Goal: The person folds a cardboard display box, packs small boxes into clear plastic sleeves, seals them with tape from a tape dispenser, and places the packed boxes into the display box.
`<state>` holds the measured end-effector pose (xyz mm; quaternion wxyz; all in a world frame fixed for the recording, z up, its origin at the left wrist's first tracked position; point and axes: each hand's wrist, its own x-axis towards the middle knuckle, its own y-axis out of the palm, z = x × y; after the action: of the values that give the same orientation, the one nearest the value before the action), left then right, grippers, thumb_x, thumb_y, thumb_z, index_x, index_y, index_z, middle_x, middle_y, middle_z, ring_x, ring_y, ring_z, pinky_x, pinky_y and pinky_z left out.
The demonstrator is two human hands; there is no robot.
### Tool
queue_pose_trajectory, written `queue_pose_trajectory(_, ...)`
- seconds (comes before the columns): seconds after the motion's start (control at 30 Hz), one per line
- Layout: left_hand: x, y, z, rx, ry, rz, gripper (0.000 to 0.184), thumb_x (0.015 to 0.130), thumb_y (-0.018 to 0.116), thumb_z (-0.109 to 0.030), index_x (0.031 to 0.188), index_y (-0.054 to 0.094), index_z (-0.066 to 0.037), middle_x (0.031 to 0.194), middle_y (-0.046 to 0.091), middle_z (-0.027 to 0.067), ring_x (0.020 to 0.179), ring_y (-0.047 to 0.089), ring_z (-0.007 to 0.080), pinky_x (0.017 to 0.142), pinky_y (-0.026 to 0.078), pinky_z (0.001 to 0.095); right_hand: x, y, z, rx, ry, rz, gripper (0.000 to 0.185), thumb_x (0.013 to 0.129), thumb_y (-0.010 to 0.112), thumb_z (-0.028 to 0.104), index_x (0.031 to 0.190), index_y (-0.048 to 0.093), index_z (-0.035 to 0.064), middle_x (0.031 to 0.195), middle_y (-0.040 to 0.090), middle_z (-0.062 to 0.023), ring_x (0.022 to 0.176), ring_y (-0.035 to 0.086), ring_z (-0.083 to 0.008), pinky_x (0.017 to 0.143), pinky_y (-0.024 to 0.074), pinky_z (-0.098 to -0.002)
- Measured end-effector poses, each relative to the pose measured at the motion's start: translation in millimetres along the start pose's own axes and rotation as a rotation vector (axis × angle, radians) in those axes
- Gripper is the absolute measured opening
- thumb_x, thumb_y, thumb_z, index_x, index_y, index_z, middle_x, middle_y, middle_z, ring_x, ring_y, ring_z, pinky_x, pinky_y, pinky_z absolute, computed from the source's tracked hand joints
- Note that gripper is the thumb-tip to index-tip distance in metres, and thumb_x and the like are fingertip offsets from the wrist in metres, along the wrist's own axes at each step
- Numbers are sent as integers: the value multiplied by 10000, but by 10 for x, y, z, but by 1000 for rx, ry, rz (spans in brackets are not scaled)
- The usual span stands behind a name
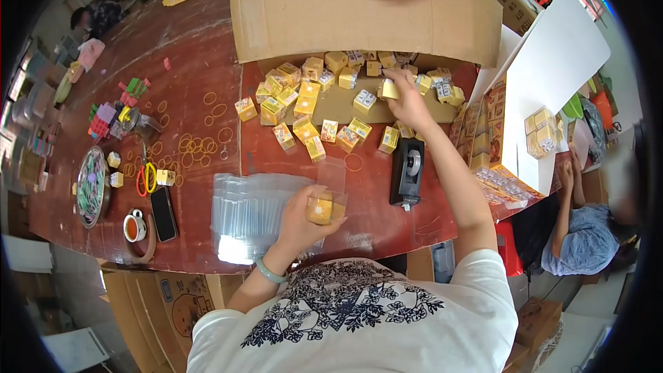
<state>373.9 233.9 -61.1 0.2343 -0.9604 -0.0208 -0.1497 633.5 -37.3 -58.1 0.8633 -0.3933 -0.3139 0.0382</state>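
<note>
My left hand (298, 220) is closed around a clear plastic box with a small yellow box (320, 211) inside it, its clear flap standing up. Out over the pile, my right hand (409, 102) grips another small yellow box (389, 89) between thumb and fingers. Many such yellow boxes (306, 105) lie heaped and scattered on the table and around the cardboard carton's mouth. Beside my left hand is a stack of flat clear plastic sleeves (248, 211). A black tape dispenser (408, 171) stands below my right forearm.
A large cardboard carton (366, 10) lies behind the pile. To the right, a white-lidded display carton (494, 138) holds packed boxes. Rubber bands (197, 148), scissors (146, 174), a phone (164, 214), a cup of tea (135, 226) and a metal bowl (92, 186) lie left. Another person (583, 235) sits at right.
</note>
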Motion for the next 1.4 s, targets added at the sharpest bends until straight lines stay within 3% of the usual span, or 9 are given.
queue_pose_trajectory(0.13,79,-1,43,-44,-2,-51,631,642,885,-218,1166,566,-71,1054,668,81,903,655,238,839,520,331,-433,-368,926,-146,-234,-166,577,704,666,-68,1264,580,39,1242,543,-110,1151,529,-313,972,457,-391)
queue_pose_trajectory(0.3,232,-55,-38,-59,75,-141,654,633,889,-136,1187,553,-41,1065,659,91,892,654,216,811,535,318,-1072,-177,1436,163,-20,-312,575,708,709,-36,1262,584,54,1228,568,-103,1110,535,-271,973,436,-378)
queue_pose_trajectory(0.47,174,-77,21,-5,14,-157,689,640,896,-124,1212,525,-25,1097,636,103,930,637,211,829,526,307,-1686,282,1529,384,122,-183,558,711,716,-33,1247,585,54,1225,570,-114,1123,532,-285,984,434,-385)
queue_pose_trajectory(0.63,65,-37,97,-5,-18,-171,673,643,892,-119,1200,525,-27,1070,637,100,904,638,203,822,527,301,-2052,622,1393,315,251,21,550,699,741,-36,1220,588,54,1252,564,-126,1150,529,-281,986,439,-383)
queue_pose_trajectory(0.83,-7,7,196,56,5,-192,668,642,892,-125,1189,520,-30,1042,639,96,873,641,201,801,531,297,-1802,415,1624,381,155,31,504,692,758,-25,1167,608,51,1228,593,-120,1157,548,-290,968,461,-358)
queue_pose_trajectory(1.0,26,74,185,42,-77,-117,665,638,892,-130,1175,512,-31,1032,641,89,856,644,195,779,536,297,-1573,382,1630,504,195,-159,437,705,780,19,1118,640,51,1176,639,-105,1176,537,-269,1002,437,-369)
queue_pose_trajectory(1.17,48,226,1,8,-150,-102,693,623,897,-145,1178,498,-34,1012,639,92,847,641,189,772,536,299,-1142,-24,2143,441,-104,-254,489,734,772,-2,1194,619,64,1161,643,-96,1130,567,-247,1004,431,-371)
queue_pose_trajectory(1.3,59,230,-101,-75,-141,-115,765,597,896,-136,1216,460,-34,1031,616,117,858,635,208,776,536,312,-1160,-92,2102,631,100,198,393,794,734,2,1171,633,40,1161,643,-103,1071,596,-228,956,463,-334)
queue_pose_trajectory(1.4,76,318,-84,-180,-81,-196,743,589,887,-140,1194,470,-35,1051,600,130,851,636,235,752,536,327,-1203,-38,2226,935,325,-58,332,820,724,25,1141,642,24,1162,652,-117,1036,613,-231,945,478,-333)
